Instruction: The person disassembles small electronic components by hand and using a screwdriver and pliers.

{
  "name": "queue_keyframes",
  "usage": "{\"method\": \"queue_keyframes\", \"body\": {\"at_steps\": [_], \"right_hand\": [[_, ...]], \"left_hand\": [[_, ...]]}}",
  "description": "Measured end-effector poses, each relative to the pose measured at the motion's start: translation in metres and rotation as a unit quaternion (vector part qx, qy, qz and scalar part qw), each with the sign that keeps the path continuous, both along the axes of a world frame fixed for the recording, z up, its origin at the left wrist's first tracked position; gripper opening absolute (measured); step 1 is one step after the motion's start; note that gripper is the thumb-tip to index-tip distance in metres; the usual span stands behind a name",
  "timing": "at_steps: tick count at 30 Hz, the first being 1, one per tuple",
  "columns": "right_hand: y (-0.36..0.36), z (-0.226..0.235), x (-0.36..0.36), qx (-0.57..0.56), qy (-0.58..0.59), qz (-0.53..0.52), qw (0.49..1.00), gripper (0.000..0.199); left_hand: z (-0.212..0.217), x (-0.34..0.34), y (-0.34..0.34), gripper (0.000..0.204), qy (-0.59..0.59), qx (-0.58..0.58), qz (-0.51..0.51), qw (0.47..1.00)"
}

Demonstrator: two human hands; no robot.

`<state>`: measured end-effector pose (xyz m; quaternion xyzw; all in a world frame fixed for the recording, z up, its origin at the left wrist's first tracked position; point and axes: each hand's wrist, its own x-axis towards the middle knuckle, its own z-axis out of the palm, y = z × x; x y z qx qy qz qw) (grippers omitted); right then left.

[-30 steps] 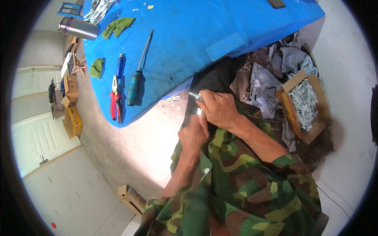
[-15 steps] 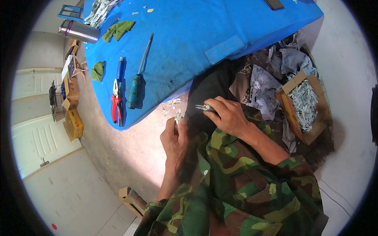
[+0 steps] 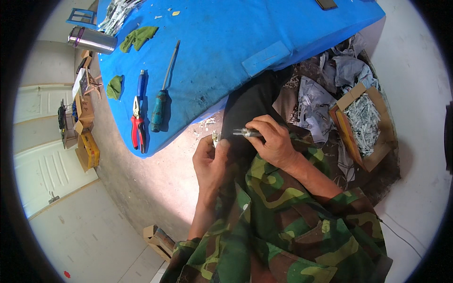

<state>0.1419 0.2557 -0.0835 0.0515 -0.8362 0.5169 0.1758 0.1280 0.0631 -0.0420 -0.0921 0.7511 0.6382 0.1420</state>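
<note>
My left hand [image 3: 211, 158] is closed, pinching a small whitish piece [image 3: 216, 137] with metal-looking parts between thumb and fingers; its exact kind is too small to tell. Just to the right, my right hand [image 3: 275, 144] grips a short grey-and-dark two-pronged piece [image 3: 247, 132]. Its thin prongs point left toward the whitish piece, with a small gap between the two. Both hands are held above my dark trouser leg [image 3: 243, 101], off the table's near edge. On the blue-covered table [image 3: 212, 42] lie red-handled pliers [image 3: 138, 123] and a teal-handled screwdriver [image 3: 160, 108].
Two green cloths [image 3: 138, 37] and a steel flask [image 3: 93, 40] are at the table's left. A blue-handled tool [image 3: 141, 85] lies by the pliers. To my right stands an open cardboard box [image 3: 363, 125] full of white strips, beside grey plastic bags [image 3: 312, 106].
My right hand has tilted, so more of the pronged piece shows, now nearly level. The left hand has shifted slightly right and up. The view has moved a little.
</note>
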Motion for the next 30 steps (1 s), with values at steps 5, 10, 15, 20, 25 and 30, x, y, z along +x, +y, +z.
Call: {"method": "queue_keyframes", "body": {"at_steps": [5, 10, 15, 20, 25, 30], "right_hand": [[0.001, 0.000, 0.001, 0.013, 0.019, -0.012, 1.000, 0.037], [0.004, 0.003, 0.001, 0.024, 0.047, -0.020, 0.998, 0.035], [0.004, 0.003, 0.001, 0.047, 0.066, -0.025, 0.996, 0.034], [0.006, 0.003, 0.002, 0.050, 0.074, -0.030, 0.996, 0.034], [0.009, 0.002, 0.004, 0.052, 0.073, -0.038, 0.995, 0.035], [0.011, 0.000, 0.004, 0.039, 0.081, -0.041, 0.995, 0.040]], "left_hand": [[-0.005, -0.001, -0.002, 0.022, -0.012, 0.027, -0.001, 1.000], [-0.004, -0.004, -0.003, 0.024, -0.013, 0.034, -0.002, 0.999], [-0.005, -0.006, -0.005, 0.024, -0.016, 0.035, -0.004, 0.999], [-0.004, -0.006, -0.005, 0.024, -0.011, 0.026, -0.010, 1.000], [-0.001, -0.014, -0.008, 0.024, 0.002, 0.025, 0.009, 1.000], [-0.001, -0.021, -0.014, 0.023, 0.020, 0.036, 0.020, 0.999]]}}
